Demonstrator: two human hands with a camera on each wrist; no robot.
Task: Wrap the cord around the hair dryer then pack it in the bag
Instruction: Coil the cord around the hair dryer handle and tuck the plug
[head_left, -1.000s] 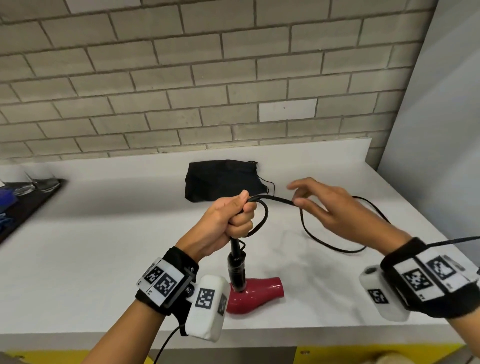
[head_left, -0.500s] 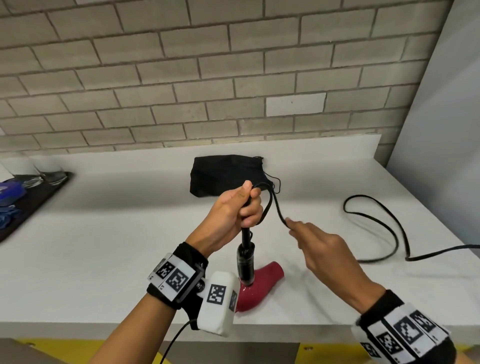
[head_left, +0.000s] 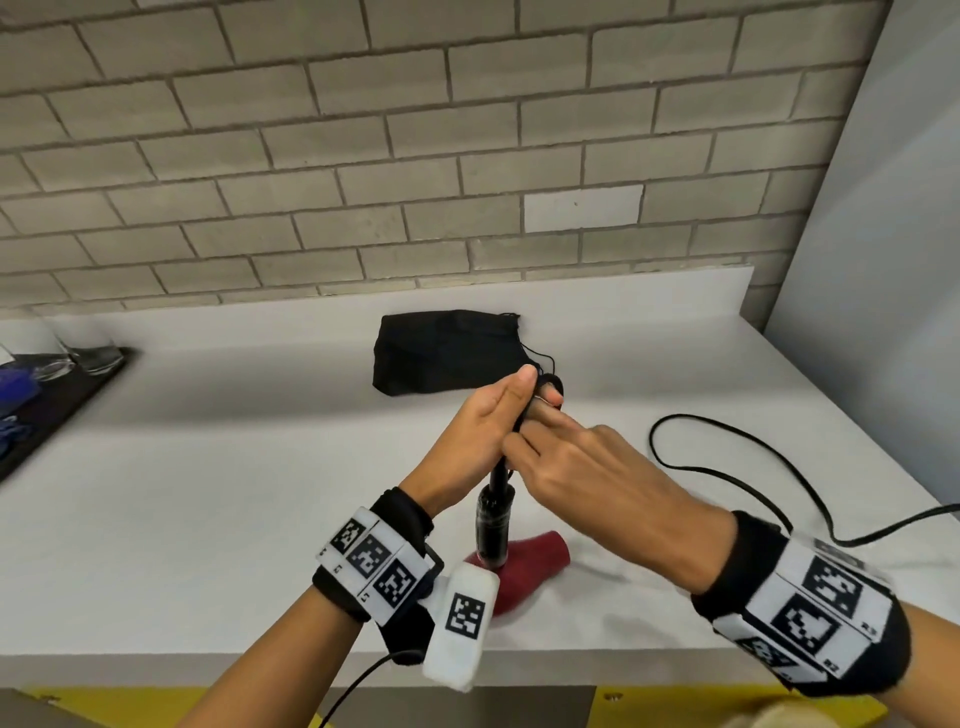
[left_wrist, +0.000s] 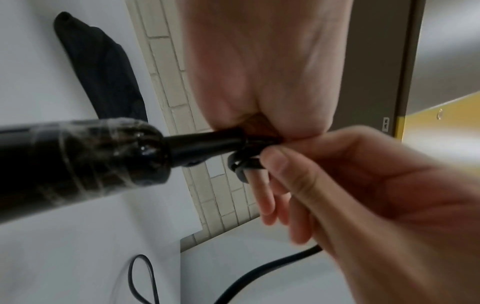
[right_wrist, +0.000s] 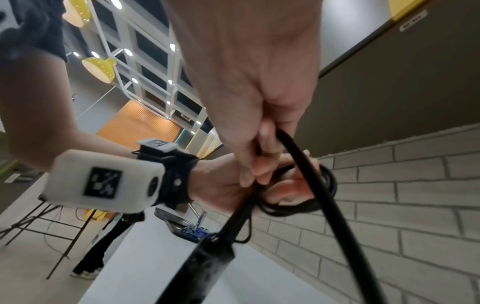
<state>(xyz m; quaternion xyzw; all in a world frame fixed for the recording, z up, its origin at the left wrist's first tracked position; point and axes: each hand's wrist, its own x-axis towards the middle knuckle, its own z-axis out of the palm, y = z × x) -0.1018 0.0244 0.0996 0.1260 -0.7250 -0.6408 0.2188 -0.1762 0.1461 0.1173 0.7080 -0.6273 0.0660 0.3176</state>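
The hair dryer's red body (head_left: 527, 564) rests on the white counter (head_left: 208, 519), with its black handle (head_left: 492, 525) standing up. My left hand (head_left: 483, 421) grips the stiff cord end on top of the handle (left_wrist: 78, 156), and black cord loops (right_wrist: 324, 185) lie round its fingers. My right hand (head_left: 576, 462) presses against the left one and pinches the cord (right_wrist: 298, 156) between thumb and fingers. The slack cord (head_left: 727, 467) trails over the counter to the right. The black bag (head_left: 447, 353) lies flat near the wall, behind my hands.
A dark tray (head_left: 47, 405) with glasses (head_left: 88, 353) and blue items sits at the far left. A brick wall (head_left: 467, 156) backs the counter and a grey panel (head_left: 883, 260) stands on the right. A person stands beyond the counter (right_wrist: 103, 246).
My right hand has come up from lower right to meet the left hand, bringing the cord with it. The cord loop it held out earlier now lies at the left fingers.
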